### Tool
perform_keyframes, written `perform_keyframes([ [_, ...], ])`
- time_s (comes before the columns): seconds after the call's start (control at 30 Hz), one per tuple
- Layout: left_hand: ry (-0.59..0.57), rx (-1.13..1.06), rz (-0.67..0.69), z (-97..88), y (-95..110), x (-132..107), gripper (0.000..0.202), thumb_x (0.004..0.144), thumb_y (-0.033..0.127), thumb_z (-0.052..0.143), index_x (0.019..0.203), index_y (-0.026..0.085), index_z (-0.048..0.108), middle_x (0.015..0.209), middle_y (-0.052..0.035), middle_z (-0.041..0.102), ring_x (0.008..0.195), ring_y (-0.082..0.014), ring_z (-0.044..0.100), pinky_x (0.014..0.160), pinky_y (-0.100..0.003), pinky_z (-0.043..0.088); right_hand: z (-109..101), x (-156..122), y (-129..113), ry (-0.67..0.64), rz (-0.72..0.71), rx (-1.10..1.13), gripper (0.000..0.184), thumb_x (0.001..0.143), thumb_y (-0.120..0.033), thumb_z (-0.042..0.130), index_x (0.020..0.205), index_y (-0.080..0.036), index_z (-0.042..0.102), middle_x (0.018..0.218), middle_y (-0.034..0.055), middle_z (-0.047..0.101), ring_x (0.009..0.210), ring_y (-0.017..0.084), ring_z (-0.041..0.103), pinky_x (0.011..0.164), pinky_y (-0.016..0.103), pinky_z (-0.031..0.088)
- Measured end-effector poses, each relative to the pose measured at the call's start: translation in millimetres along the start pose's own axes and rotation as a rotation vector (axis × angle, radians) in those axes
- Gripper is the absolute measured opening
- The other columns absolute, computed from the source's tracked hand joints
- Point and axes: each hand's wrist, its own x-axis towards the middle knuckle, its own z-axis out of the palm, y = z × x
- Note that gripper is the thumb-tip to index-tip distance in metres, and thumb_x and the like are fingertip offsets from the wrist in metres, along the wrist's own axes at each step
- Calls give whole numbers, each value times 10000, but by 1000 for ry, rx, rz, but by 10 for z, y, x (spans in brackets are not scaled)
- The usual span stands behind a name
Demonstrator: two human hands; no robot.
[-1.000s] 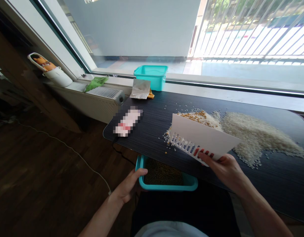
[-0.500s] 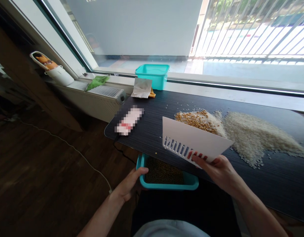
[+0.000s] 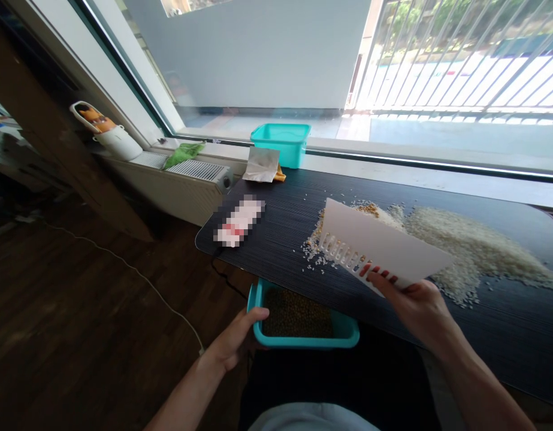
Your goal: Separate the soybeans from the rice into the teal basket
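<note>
We are gripping a white slotted scoop [image 3: 384, 248] in our right hand [image 3: 415, 305], its edge against the rice [image 3: 474, 251] and corn kernels [image 3: 368, 209] on the table [image 3: 276, 239]. Our left hand [image 3: 233, 341] fingers are clasping the teal tub [image 3: 303, 342] of dark beans [image 3: 296, 314] just below the table edge.

Right hand [image 3: 417, 305] on slotted white scoop [image 3: 384, 248] over rice [image 3: 474, 251]; left hand [image 3: 233, 341] on teal bin [image 3: 303, 341].
</note>
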Motion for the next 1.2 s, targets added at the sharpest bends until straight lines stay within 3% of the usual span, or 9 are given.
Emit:
perform_keyframes([
  [0.13, -12, -5, -18, 14, -7, -5, 509, 701, 378, 725, 1115, 110, 602, 920, -94, 729, 690, -193, 665, 610, -316, 558, -4, 96, 34, 41, 39, 30, 385, 536, -571, 816, 663, -209, 784, 747, 53, 780, 792, 313, 741, 760, 392, 592],
  [0.27, -35, 10, -9, 17, -6, 1, 540, 704, 409, 724, 1138, 114, 595, 948, -98, 731, 711, -202, 670, 631, -325, 561, 36, 95, 103, -10, 44, 34, 373, 576, -564, 803, 679, -206, 783, 764, 54, 782, 806, 318, 743, 767, 388, 588],
  [0.43, -30, 11, -15, 21, 3, 25, 548, 688, 422, 740, 1118, 113, 600, 939, -97, 729, 673, -184, 651, 620, -323, 556, 29, 100, 102, -57, 30, 61, 350, 604, -546, 796, 708, -212, 790, 798, 49, 787, 829, 308, 741, 787, 374, 582],
  [0.67, -34, -6, -32, 6, -5, 50, 563, 686, 427, 746, 1128, 107, 607, 896, -91, 728, 714, -210, 672, 655, -343, 564, 75, 205, 72, -5, 33, 25, 368, 580, -549, 802, 682, -195, 787, 728, 52, 773, 716, 279, 726, 640, 338, 570],
  [0.87, -28, -21, -48, 40, 28, 23, 569, 663, 405, 755, 1128, 112, 606, 868, -83, 729, 711, -221, 680, 645, -339, 556, 98, 154, -83, -79, 35, 78, 374, 538, -567, 818, 640, -210, 774, 723, 51, 771, 740, 281, 731, 681, 343, 581],
  [1.03, -4, -19, -49, 49, 37, 23, 541, 646, 405, 764, 1079, 119, 613, 814, -58, 717, 652, -199, 662, 629, -334, 551, 145, 280, -30, -35, 26, 36, 377, 573, -569, 797, 676, -206, 778, 746, 53, 776, 739, 277, 730, 688, 346, 576],
  [1.2, 6, -17, -39, 32, 38, 36, 491, 646, 404, 770, 1033, 139, 621, 812, -41, 712, 640, -186, 652, 622, -334, 555, 178, 302, -61, -93, -5, 50, 381, 578, -573, 795, 687, -208, 781, 743, 53, 775, 725, 268, 726, 676, 340, 577],
])
